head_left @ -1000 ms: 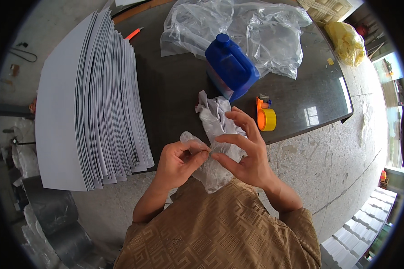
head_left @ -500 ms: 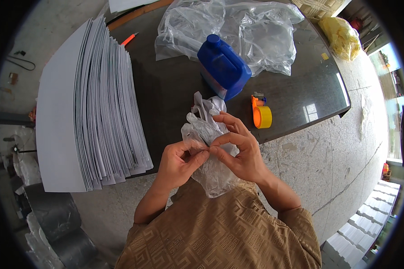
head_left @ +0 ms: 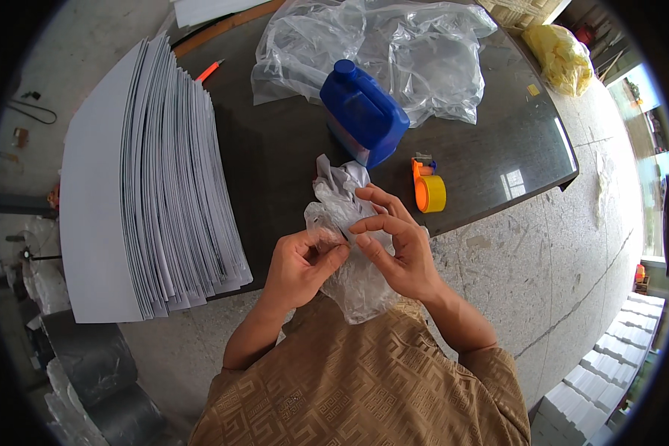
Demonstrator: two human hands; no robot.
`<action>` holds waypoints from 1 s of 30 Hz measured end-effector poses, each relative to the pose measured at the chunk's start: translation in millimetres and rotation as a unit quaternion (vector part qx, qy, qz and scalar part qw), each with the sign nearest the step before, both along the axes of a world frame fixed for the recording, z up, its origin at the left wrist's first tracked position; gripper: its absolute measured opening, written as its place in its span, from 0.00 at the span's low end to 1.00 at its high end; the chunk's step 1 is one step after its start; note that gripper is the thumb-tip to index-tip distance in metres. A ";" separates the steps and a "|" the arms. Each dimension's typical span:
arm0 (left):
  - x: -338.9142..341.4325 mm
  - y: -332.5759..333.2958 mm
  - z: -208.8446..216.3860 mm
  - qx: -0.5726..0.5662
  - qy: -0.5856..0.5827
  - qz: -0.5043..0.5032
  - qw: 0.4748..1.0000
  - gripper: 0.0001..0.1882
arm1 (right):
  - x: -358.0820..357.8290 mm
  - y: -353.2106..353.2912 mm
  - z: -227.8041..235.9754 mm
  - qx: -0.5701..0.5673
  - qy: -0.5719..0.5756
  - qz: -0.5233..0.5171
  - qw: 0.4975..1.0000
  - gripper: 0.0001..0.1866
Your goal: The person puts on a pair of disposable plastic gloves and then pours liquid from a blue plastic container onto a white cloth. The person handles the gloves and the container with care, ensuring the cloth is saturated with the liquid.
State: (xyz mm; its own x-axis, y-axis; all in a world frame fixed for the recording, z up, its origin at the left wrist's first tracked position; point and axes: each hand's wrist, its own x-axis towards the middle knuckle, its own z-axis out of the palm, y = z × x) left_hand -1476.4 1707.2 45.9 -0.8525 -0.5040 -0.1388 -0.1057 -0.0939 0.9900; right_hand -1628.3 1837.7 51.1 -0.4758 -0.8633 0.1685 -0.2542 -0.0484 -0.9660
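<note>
A crumpled clear plastic bag (head_left: 360, 290) hangs over the near edge of the table, in front of my body. My left hand (head_left: 299, 269) is closed, its thumb and forefinger pinching the bag's edge. On the bag's other side is my right hand (head_left: 398, 249), thumb and forefinger apart and the other fingers loosely curved beside the plastic. Whether its hidden fingers touch the bag I cannot tell. Just beyond the hands, a crumpled white piece (head_left: 353, 175) of cloth or film lies against the base of a blue jug (head_left: 368, 115) with a cap and handle.
A long row of white sheets (head_left: 178, 193) covers the dark table's (head_left: 275, 149) left side, with an orange cutter (head_left: 210, 70) behind it. An orange tape dispenser with yellow tape (head_left: 430, 192) sits right of the jug. Large clear plastic sheeting (head_left: 431, 59) lies at the back.
My right thumb and forefinger have parted from their pinch on the bag. My left hand keeps its pinch and has barely moved. The view has shifted slightly.
</note>
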 end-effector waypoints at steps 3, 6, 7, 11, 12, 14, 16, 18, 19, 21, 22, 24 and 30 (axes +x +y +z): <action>-2.7 -0.7 0.1 -0.003 -0.003 -0.003 1.000 0.05 | -1.4 -1.4 -1.8 -0.005 0.010 0.000 1.000 0.07; -2.7 -1.8 -2.0 -0.006 -0.005 -0.002 1.000 0.05 | -1.7 -3.4 -9.7 -0.010 0.015 0.000 1.000 0.07; -2.7 -2.8 -3.1 -0.007 -0.004 0.000 1.000 0.05 | -1.2 -4.9 -10.0 -0.010 0.015 -0.002 1.000 0.06; -0.6 -5.9 -7.2 -0.012 -0.001 0.000 1.000 0.05 | 1.9 -7.7 -9.8 0.001 0.013 -0.012 1.000 0.05; -0.7 -5.9 -3.6 -0.014 -0.011 0.000 1.000 0.05 | 2.3 -8.8 -10.6 -0.006 0.008 -0.016 1.000 0.05; -1.5 -6.0 -0.3 -0.002 -0.021 0.005 1.000 0.05 | 1.3 -7.4 -11.4 -0.014 -0.001 -0.029 0.999 0.05; -4.8 -2.8 -1.4 0.030 -0.020 0.010 0.999 0.04 | 2.5 -7.0 -8.3 -0.022 0.019 -0.055 0.998 0.05; 0.0 -9.1 -10.1 -0.003 -0.025 0.022 0.999 0.04 | 1.9 -6.4 -8.2 -0.026 0.064 -0.080 0.994 0.05; 0.4 -13.7 -19.2 -0.016 -0.025 0.021 0.999 0.04 | 0.9 -3.4 -12.2 -0.042 0.121 -0.110 0.986 0.05; 0.7 -25.6 -41.6 -0.027 -0.027 0.058 0.998 0.05 | 0.0 7.8 -23.7 -0.080 0.157 -0.150 0.973 0.06; 1.7 -34.5 -54.6 -0.034 -0.044 0.055 0.997 0.06 | -1.6 13.4 -30.5 -0.102 0.175 -0.169 0.965 0.06; 8.6 -53.7 -84.3 -0.055 -0.082 0.056 0.994 0.06 | -3.7 25.6 -46.3 -0.072 0.177 -0.226 0.955 0.06; 18.9 -98.8 -178.0 0.041 -0.131 0.042 0.990 0.09 | -35.8 73.3 -150.5 0.020 -0.314 -0.373 0.873 0.12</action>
State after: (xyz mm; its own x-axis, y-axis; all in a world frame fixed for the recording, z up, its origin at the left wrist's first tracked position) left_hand -1457.5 1608.4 -132.1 -0.7369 -0.5499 -0.3931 -0.3470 -0.1914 0.9181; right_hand -1664.0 1911.0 -99.4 -0.8958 -0.2724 -0.3511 0.3799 -0.0596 -0.9231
